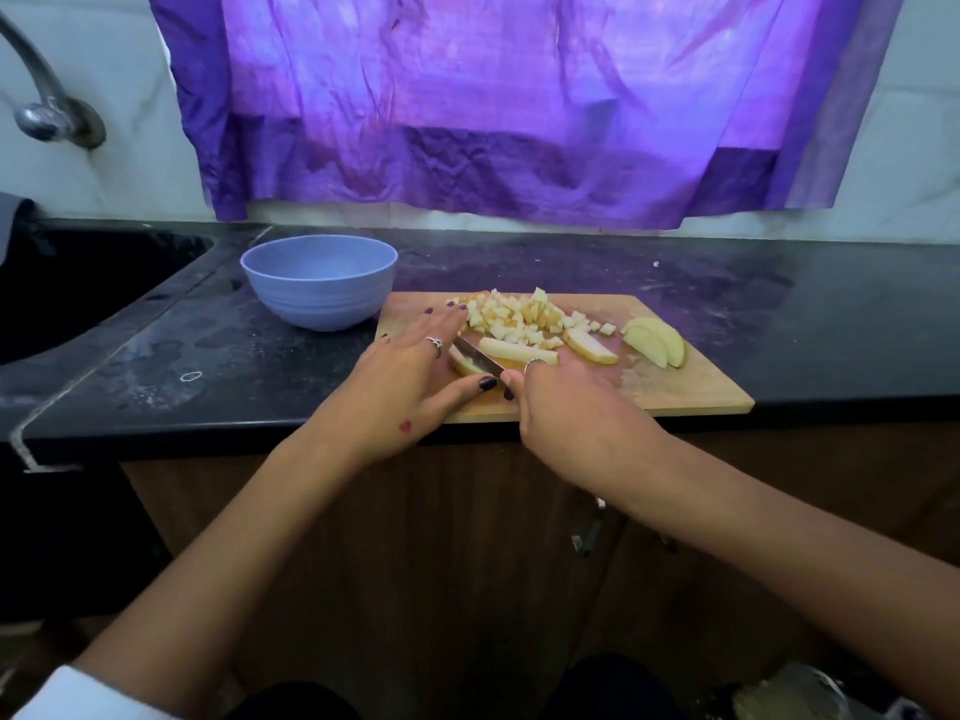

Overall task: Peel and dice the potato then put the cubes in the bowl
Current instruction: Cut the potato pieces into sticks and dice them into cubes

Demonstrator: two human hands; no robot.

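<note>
On a wooden cutting board (pixel 685 392) at the front edge of a dark worktop (pixel 779 304), the right hand (pixel 566 402) has its grip closed around a knife (pixel 480 358), the blade angled over a potato piece (pixel 465 365). The left hand (pixel 410 371) lies with fingers straight, pressing on that piece. A heap of potato cubes (pixel 519 317) sits at the board's far side, with a strip (pixel 517 350) and wedges (pixel 654 341) nearby; a pale blue bowl (pixel 319 288) stands just left of the board.

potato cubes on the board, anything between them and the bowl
Only the left hand rests on the cutting board between the potato cubes and the blue bowl; otherwise nothing visible blocks the way.
</note>
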